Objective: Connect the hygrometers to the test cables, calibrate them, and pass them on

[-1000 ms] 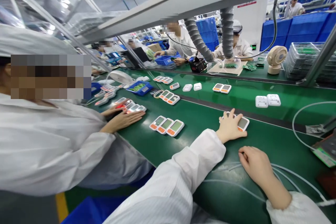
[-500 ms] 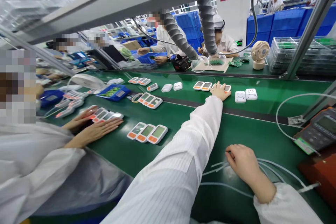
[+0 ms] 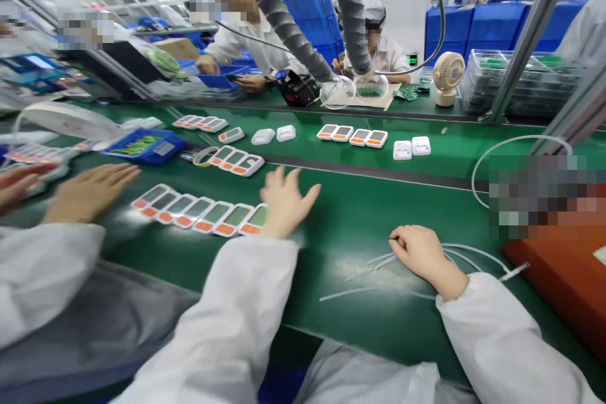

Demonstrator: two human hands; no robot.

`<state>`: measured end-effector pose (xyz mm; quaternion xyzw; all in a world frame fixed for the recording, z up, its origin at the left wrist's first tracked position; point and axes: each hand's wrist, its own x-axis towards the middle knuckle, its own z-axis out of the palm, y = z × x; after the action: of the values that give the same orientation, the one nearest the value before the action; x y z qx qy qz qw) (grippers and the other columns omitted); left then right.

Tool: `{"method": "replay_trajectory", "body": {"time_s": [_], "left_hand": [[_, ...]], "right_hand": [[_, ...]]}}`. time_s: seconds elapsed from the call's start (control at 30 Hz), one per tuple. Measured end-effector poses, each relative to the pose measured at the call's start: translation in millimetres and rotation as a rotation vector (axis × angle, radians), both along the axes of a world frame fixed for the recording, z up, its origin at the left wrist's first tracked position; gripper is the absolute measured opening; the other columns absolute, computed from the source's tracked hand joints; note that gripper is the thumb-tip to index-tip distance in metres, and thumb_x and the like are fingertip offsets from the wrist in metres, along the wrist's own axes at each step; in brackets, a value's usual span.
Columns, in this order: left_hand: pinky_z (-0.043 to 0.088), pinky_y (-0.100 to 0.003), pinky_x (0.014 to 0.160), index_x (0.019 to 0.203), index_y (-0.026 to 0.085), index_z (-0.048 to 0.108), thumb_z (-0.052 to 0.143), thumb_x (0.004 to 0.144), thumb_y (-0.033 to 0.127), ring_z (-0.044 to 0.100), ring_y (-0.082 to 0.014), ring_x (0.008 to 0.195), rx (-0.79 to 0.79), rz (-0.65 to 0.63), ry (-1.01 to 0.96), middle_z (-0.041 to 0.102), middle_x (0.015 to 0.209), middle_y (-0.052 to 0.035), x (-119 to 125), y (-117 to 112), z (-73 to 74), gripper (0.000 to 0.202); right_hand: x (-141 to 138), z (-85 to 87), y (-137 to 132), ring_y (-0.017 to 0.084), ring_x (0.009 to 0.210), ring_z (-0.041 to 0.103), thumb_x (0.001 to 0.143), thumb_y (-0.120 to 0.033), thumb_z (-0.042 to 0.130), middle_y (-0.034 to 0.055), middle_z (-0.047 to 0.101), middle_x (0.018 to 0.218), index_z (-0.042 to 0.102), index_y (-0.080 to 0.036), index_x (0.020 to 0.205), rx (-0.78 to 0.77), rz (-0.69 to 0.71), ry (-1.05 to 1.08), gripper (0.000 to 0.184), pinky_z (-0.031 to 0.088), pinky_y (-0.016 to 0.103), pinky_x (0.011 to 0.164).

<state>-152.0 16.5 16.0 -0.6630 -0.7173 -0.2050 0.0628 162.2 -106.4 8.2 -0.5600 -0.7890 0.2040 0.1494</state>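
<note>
My left hand (image 3: 287,202) is open with its fingers spread, at the right end of a row of several white handheld devices (image 3: 199,211) with grey screens and orange strips. The hand partly covers the last device; whether it touches it I cannot tell. My right hand (image 3: 421,257) rests curled on the green work surface (image 3: 341,278). Its fingers are closed, and what they hold, if anything, is hidden. Thin white tubes (image 3: 478,252) lie beside and behind that hand. A co-worker's blurred hand (image 3: 89,192) hovers by the left end of the row.
Beyond a dark seam, more devices (image 3: 353,134) and two white covers (image 3: 411,148) lie on a green strip. A blue tray (image 3: 144,145) and a tape roll (image 3: 205,156) are at left. An orange-brown box (image 3: 558,265) stands at right. Grey ducts (image 3: 353,19) hang at the back.
My left hand has come back from the far devices to the near row's right end. Two near groups now form one row. The co-worker's hands have drawn left off the devices. My right hand stays curled.
</note>
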Motion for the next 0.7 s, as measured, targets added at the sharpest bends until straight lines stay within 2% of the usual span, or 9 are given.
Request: {"method": "replay_trajectory", "body": {"time_s": [0.03,0.1,0.13,0.2,0.3,0.43,0.5,0.6,0.7], "left_hand": [[0.028,-0.069,0.114,0.145,0.011,0.050,0.052,0.089,0.059,0.027,-0.0503,0.148,0.001,0.120,0.011,0.033,0.159,-0.0261,-16,-18,-3.3,0.073],[0.029,-0.074,0.110,0.145,0.012,0.050,0.046,0.090,0.062,0.028,-0.0543,0.145,-0.105,0.232,0.019,0.036,0.158,-0.0255,-37,-45,-14.0,0.075],[0.030,-0.073,0.111,0.146,0.011,0.048,0.045,0.090,0.061,0.030,-0.0534,0.145,-0.152,0.218,0.026,0.037,0.157,-0.0261,-41,-54,-20.4,0.075],[0.032,-0.068,0.112,0.149,0.008,0.045,0.042,0.092,0.057,0.029,-0.0500,0.147,-0.151,0.156,0.053,0.036,0.157,-0.0282,-42,-65,-31.8,0.075],[0.033,-0.068,0.111,0.146,0.007,0.048,0.040,0.093,0.050,0.032,-0.0478,0.146,-0.094,0.111,0.059,0.040,0.153,-0.0295,-28,-65,-40.6,0.069],[0.036,-0.054,0.115,0.137,0.006,0.054,0.043,0.090,0.041,0.044,-0.0385,0.140,-0.011,-0.102,0.011,0.052,0.144,-0.0259,-5,-55,-40.9,0.060],[0.037,-0.049,0.115,0.133,0.010,0.057,0.047,0.088,0.040,0.047,-0.0350,0.138,0.020,-0.200,-0.009,0.054,0.145,-0.0221,8,-54,-39.1,0.054],[0.042,-0.046,0.108,0.119,0.017,0.064,0.052,0.086,0.040,0.054,-0.0329,0.129,0.043,-0.265,-0.023,0.063,0.134,-0.0156,24,-57,-36.6,0.042],[0.042,-0.047,0.106,0.115,0.018,0.065,0.055,0.084,0.042,0.056,-0.0333,0.124,0.073,-0.299,-0.026,0.064,0.129,-0.0152,33,-57,-37.5,0.041]], "right_hand": [[0,0.5,0,0.018,0.087,0.067,0.098,-0.024,0.057,0.0009,0.074,0.087,0.072,-0.022,0.099,0.004,-0.006,-0.001,0.015,0.041,0.027,0.073],[0,1.3,0,0.018,0.088,0.068,0.097,-0.024,0.059,-0.0002,0.074,0.086,0.073,-0.023,0.098,0.016,-0.019,-0.001,0.014,0.042,0.027,0.074],[0,1.7,0,0.018,0.088,0.068,0.097,-0.024,0.060,-0.0006,0.075,0.086,0.073,-0.024,0.098,0.020,-0.023,0.001,0.014,0.042,0.026,0.074],[0,2.1,1,0.018,0.089,0.068,0.097,-0.025,0.061,-0.0008,0.075,0.088,0.074,-0.024,0.098,0.022,-0.029,0.007,0.014,0.043,0.026,0.075],[2,2.3,1,0.018,0.090,0.068,0.096,-0.025,0.060,-0.0001,0.076,0.089,0.075,-0.024,0.100,0.015,-0.035,0.013,0.015,0.044,0.026,0.075],[4,1.4,0,0.018,0.090,0.068,0.096,-0.024,0.060,0.0010,0.076,0.091,0.075,-0.024,0.103,0.013,-0.029,0.014,0.016,0.044,0.026,0.075],[4,0.4,1,0.018,0.090,0.068,0.096,-0.024,0.060,0.0009,0.076,0.091,0.075,-0.024,0.103,0.017,-0.024,0.011,0.016,0.044,0.026,0.075],[5,-1.5,2,0.018,0.089,0.068,0.096,-0.024,0.060,0.0002,0.076,0.091,0.074,-0.024,0.103,0.027,-0.021,0.006,0.016,0.043,0.026,0.073],[5,-2.4,3,0.018,0.088,0.068,0.096,-0.024,0.060,-0.0003,0.075,0.090,0.074,-0.024,0.103,0.041,-0.026,-0.002,0.015,0.042,0.026,0.071]]}}
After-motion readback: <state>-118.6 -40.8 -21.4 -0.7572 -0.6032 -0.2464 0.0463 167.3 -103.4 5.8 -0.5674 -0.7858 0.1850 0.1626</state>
